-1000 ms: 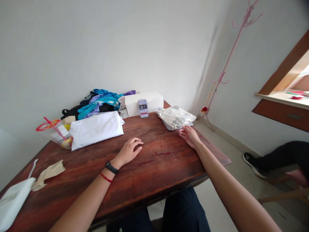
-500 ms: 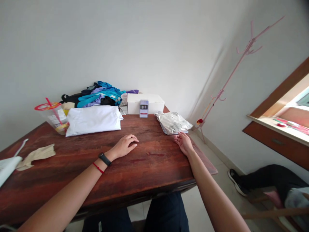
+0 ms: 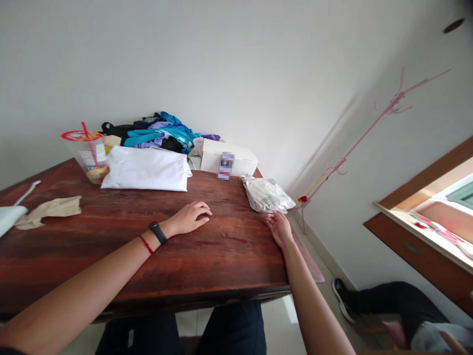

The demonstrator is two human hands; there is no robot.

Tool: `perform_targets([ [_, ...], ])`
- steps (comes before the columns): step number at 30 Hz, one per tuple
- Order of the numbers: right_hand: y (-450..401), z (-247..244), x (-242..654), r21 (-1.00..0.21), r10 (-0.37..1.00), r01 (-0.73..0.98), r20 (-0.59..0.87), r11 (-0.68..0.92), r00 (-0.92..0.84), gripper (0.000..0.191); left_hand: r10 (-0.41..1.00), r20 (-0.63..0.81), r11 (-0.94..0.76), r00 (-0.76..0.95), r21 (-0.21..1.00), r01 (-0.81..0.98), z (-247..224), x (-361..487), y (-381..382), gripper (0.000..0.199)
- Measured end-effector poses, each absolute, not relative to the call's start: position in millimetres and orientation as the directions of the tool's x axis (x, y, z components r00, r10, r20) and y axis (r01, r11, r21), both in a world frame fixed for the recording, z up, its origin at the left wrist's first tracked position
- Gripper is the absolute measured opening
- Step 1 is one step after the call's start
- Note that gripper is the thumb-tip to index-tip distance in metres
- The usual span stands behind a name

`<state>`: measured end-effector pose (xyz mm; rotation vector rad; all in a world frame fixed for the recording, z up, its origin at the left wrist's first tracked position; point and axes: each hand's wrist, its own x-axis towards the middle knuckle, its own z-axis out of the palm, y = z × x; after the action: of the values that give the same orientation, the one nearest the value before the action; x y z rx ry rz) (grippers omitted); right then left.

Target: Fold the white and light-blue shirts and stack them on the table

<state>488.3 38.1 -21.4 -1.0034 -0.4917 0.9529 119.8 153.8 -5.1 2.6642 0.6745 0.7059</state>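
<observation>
My left hand (image 3: 189, 217) rests on the dark red wooden table (image 3: 221, 256), fingers slightly bent and apart, holding nothing. A black band and a red string circle that wrist. My right hand (image 3: 280, 228) lies palm up near the table's right side, its fingers loosely curled and empty, with the fingertips at the front edge of a folded, pale printed cloth (image 3: 267, 194). Beyond my left hand is a folded white cloth (image 3: 148, 168). A white box (image 3: 242, 159) stands at the back, with a small blurred packet (image 3: 225, 166) before it.
On the left are a plastic cup (image 3: 88, 159) with a red straw, a brown paper piece (image 3: 55, 211) and a white item (image 3: 9, 219). Piled clothes (image 3: 162, 133) lie against the wall. A pink coat rack (image 3: 364, 135) and a person's leg (image 3: 391, 298) are at the right.
The view has tilted, so the table's left side sits higher and the coat rack and window lower. Both hands keep nearly the same pose and place on the table.
</observation>
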Motion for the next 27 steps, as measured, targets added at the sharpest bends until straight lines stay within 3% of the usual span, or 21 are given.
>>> perform_targets([
  [27, 37.4, -25.8, 487.6, -0.895, 0.843, -0.387, -0.026, 0.220, 0.538, 0.021, 0.498, 0.394, -0.848, 0.773, 0.406, 0.340, -10.3, 121.6, 153.7, 0.025],
])
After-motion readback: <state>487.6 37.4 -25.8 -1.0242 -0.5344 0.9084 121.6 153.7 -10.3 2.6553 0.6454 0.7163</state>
